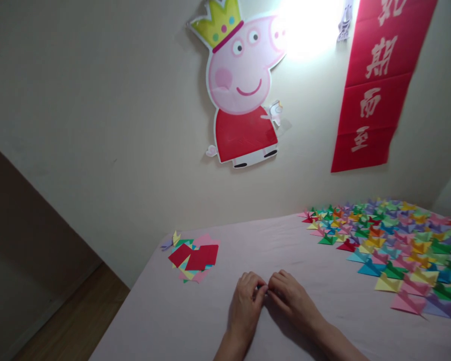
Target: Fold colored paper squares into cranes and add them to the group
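My left hand and my right hand rest close together on the pale pink table top, fingertips meeting in a pinch. What they pinch is hidden between the fingers and too small to name. To the left lies a loose pile of flat coloured paper squares, red ones on top. Two small folded pieces, yellow and purple, sit at the pile's far left.
Several rows of folded paper shapes in many colours cover the right of the table. A cartoon pig cut-out and a red banner hang on the wall. The table's left edge drops to a wooden floor.
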`<state>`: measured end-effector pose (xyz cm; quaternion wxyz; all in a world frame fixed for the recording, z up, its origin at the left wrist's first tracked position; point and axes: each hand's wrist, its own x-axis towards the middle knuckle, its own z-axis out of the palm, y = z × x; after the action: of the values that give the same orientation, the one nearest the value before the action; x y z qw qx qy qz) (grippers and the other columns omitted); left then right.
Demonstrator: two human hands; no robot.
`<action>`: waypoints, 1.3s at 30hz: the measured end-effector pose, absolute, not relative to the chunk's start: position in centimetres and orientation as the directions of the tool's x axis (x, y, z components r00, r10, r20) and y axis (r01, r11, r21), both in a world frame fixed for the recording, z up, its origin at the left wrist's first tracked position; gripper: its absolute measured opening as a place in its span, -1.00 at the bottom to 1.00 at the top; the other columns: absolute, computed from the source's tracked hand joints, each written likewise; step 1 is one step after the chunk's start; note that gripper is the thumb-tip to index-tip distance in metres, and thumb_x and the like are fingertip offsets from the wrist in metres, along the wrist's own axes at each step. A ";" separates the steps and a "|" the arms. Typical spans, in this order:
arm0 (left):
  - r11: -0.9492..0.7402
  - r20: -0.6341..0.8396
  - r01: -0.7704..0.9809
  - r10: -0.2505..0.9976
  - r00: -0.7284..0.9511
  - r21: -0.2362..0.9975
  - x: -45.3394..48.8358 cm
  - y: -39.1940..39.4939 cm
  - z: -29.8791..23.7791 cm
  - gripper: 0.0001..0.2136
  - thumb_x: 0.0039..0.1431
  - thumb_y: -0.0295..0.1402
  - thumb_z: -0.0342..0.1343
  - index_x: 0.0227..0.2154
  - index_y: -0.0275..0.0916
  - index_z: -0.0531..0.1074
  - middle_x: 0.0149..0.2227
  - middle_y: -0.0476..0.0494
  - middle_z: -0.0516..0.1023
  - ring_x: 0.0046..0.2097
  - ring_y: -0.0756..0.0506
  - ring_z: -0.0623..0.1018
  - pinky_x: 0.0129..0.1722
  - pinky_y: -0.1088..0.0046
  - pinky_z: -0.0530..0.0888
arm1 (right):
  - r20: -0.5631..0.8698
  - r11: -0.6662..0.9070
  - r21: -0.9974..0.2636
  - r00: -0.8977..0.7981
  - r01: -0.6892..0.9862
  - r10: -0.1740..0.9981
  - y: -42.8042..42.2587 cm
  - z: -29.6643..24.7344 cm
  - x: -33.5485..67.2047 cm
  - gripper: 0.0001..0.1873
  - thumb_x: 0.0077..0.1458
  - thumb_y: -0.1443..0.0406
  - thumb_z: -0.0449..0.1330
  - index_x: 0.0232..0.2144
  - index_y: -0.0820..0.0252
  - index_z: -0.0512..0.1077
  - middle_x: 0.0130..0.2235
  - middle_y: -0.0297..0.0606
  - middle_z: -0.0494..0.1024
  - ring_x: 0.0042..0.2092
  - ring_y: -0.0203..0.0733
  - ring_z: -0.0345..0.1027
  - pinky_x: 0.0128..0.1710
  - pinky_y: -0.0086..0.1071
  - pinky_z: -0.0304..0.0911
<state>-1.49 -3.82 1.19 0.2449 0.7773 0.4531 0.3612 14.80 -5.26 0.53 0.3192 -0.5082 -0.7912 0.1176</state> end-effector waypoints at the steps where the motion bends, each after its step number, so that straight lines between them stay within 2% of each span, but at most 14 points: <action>1: -0.461 0.335 0.520 0.885 0.323 0.718 -1.5 -3.8 1.1 -0.86 0.26 -0.51 0.03 -0.39 -0.18 0.39 -0.33 0.01 0.45 -0.22 -0.06 0.41 -0.17 0.43 0.32 | 0.373 0.453 -0.542 -0.281 0.708 0.884 -5.3 0.7 14.9 -0.77 0.24 0.37 0.02 -0.47 0.13 0.32 -0.39 -0.29 0.46 -0.27 -0.18 0.29 -0.19 -0.32 0.23; 6: -0.341 0.242 0.446 0.933 0.266 0.827 -2.0 -3.3 0.4 -0.87 0.27 -0.39 0.03 -0.41 -0.20 0.38 -0.34 0.00 0.42 -0.27 -0.05 0.41 -0.24 0.45 0.33 | 0.340 0.420 -0.670 -0.249 0.613 0.907 -5.0 0.5 15.4 -0.74 0.26 0.24 -0.01 -0.48 0.11 0.28 -0.39 -0.28 0.46 -0.26 -0.14 0.28 -0.19 -0.25 0.24; 12: -0.182 0.125 0.316 0.973 0.193 0.931 -2.5 -2.4 -0.5 -0.80 0.25 -0.21 0.03 -0.42 -0.20 0.35 -0.40 0.02 0.37 -0.36 -0.03 0.39 -0.32 0.47 0.31 | 0.312 0.359 -0.722 -0.185 0.592 0.932 -4.6 -0.5 15.7 -0.74 0.26 0.18 0.01 -0.45 0.10 0.33 -0.38 -0.26 0.47 -0.26 -0.11 0.30 -0.23 -0.26 0.23; 15: -0.183 0.119 0.324 0.971 0.209 0.928 -2.2 -2.5 -0.4 -0.81 0.22 -0.23 0.06 -0.43 -0.21 0.38 -0.39 0.01 0.39 -0.34 -0.03 0.40 -0.31 0.47 0.29 | 0.327 0.365 -0.718 -0.176 0.592 0.928 -4.5 -0.5 15.4 -0.81 0.21 0.17 0.08 -0.39 0.10 0.38 -0.36 -0.26 0.49 -0.27 -0.11 0.32 -0.23 -0.26 0.23; 19: -0.187 0.121 0.332 0.970 0.209 0.925 -2.0 -2.7 -0.1 -0.84 0.19 -0.25 0.08 -0.43 -0.21 0.40 -0.38 0.01 0.40 -0.34 -0.03 0.38 -0.31 0.48 0.28 | 0.363 0.408 -0.725 -0.196 0.555 0.911 -4.5 -0.7 15.0 -0.75 0.23 0.20 0.05 -0.49 0.09 0.33 -0.42 -0.29 0.46 -0.30 -0.12 0.31 -0.25 -0.28 0.23; 25: -0.153 0.105 0.229 0.972 0.210 0.961 -2.1 -2.7 0.6 -0.76 0.22 -0.15 0.05 -0.44 -0.21 0.34 -0.43 0.04 0.36 -0.39 -0.01 0.33 -0.36 0.49 0.27 | 0.318 0.333 -0.794 -0.119 0.509 0.940 -4.4 -1.6 15.1 -0.75 0.21 0.19 0.07 -0.50 0.10 0.32 -0.43 -0.31 0.41 -0.32 -0.13 0.30 -0.29 -0.29 0.23; 29: -0.214 0.172 0.206 0.964 0.203 0.955 -2.1 -2.7 0.8 -0.79 0.22 -0.20 0.05 -0.45 -0.21 0.33 -0.41 0.01 0.36 -0.36 -0.02 0.34 -0.33 0.48 0.29 | 0.304 0.327 -0.811 -0.130 0.484 0.944 -4.3 -1.6 15.1 -0.74 0.21 0.18 0.08 -0.50 0.10 0.35 -0.43 -0.31 0.42 -0.32 -0.13 0.29 -0.28 -0.29 0.22; 34: -0.266 0.214 0.247 0.952 0.217 0.932 -2.0 -2.8 0.6 -0.81 0.23 -0.26 0.05 -0.46 -0.21 0.35 -0.40 0.01 0.36 -0.35 -0.02 0.35 -0.34 0.48 0.28 | 0.354 0.378 -0.821 -0.139 0.428 0.925 -4.5 -1.0 14.9 -0.78 0.22 0.16 0.07 -0.42 0.09 0.39 -0.39 -0.30 0.45 -0.30 -0.15 0.29 -0.26 -0.31 0.23; 39: -0.303 0.238 0.285 0.941 0.243 0.909 -1.9 -2.9 0.4 -0.89 0.20 -0.33 0.08 -0.42 -0.21 0.36 -0.36 0.01 0.39 -0.33 -0.02 0.37 -0.33 0.48 0.28 | 0.313 0.323 -0.849 -0.094 0.418 0.945 -4.5 -0.9 15.0 -0.74 0.17 0.13 0.11 -0.48 0.12 0.41 -0.47 -0.33 0.42 -0.39 -0.19 0.29 -0.36 -0.37 0.22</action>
<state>-1.93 -2.91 0.42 0.3867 0.6868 0.4460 0.4241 15.03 -4.54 -0.87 0.4480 -0.5021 -0.6787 0.2941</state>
